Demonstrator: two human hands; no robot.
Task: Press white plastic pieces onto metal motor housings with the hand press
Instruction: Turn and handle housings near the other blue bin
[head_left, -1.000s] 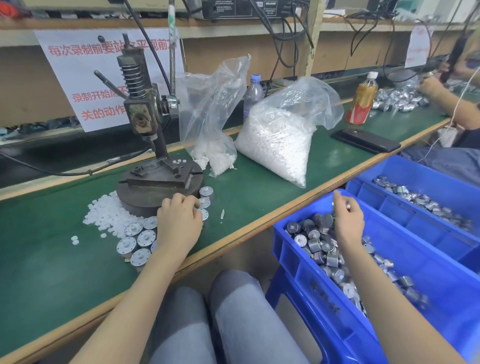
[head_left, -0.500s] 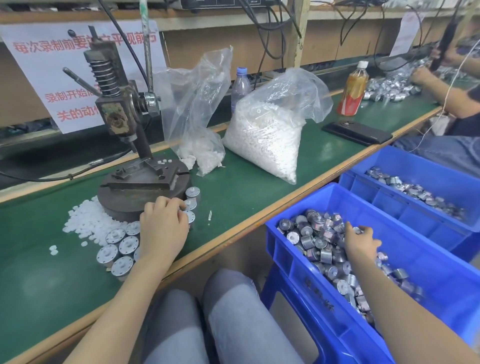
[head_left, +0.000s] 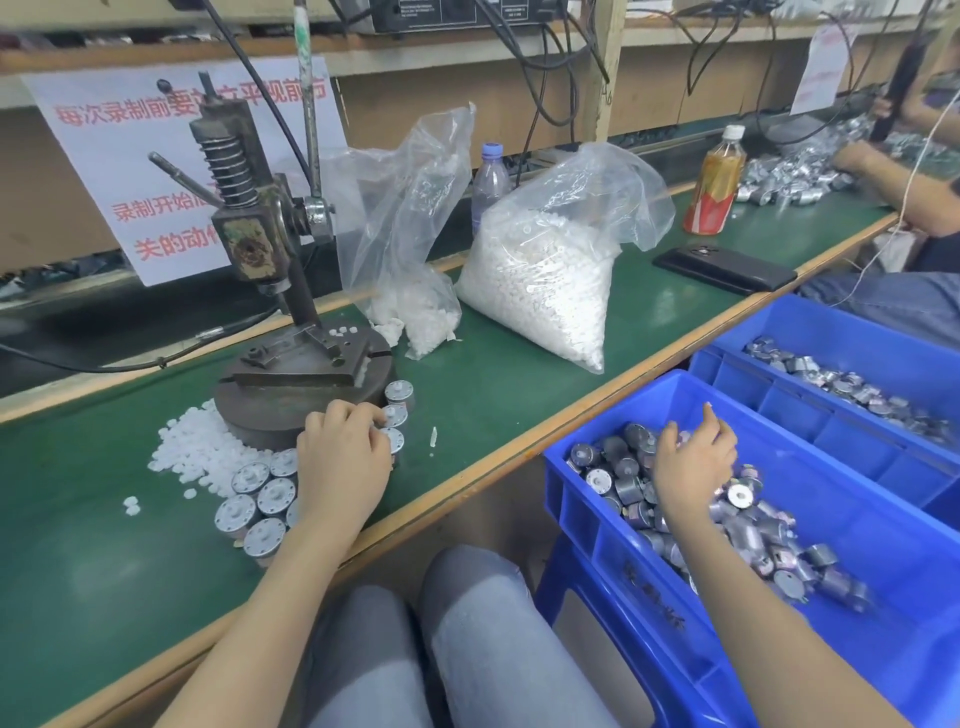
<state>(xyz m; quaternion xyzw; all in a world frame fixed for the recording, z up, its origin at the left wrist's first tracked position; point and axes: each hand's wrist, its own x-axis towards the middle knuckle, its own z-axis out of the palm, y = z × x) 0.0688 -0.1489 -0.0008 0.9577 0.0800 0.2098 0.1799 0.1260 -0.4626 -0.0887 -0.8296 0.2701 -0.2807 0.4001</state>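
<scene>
Hands well apart, neither grip discernible: left hand (head_left: 343, 462) curled over upright silver metal motor housings (head_left: 257, 483) on green surface (head_left: 493, 374); right hand (head_left: 693, 462) among loose housings (head_left: 613, 467) in blue plastic bin (head_left: 649, 613). Grey iron hand press (head_left: 249, 234) just beyond left hand, small white plastic pieces (head_left: 197, 452) beside its base.

A factory assembly line is running here: a hand press (head_left: 260, 244) standing upper left on a green workbench (head_left: 519, 395), blue bins (head_left: 883, 561) of motor housings (head_left: 623, 465) sitting lower right.

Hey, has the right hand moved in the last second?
Yes. The right hand has dropped from above the near blue bin down onto the pile of metal housings inside it, fingers now spread.
</scene>
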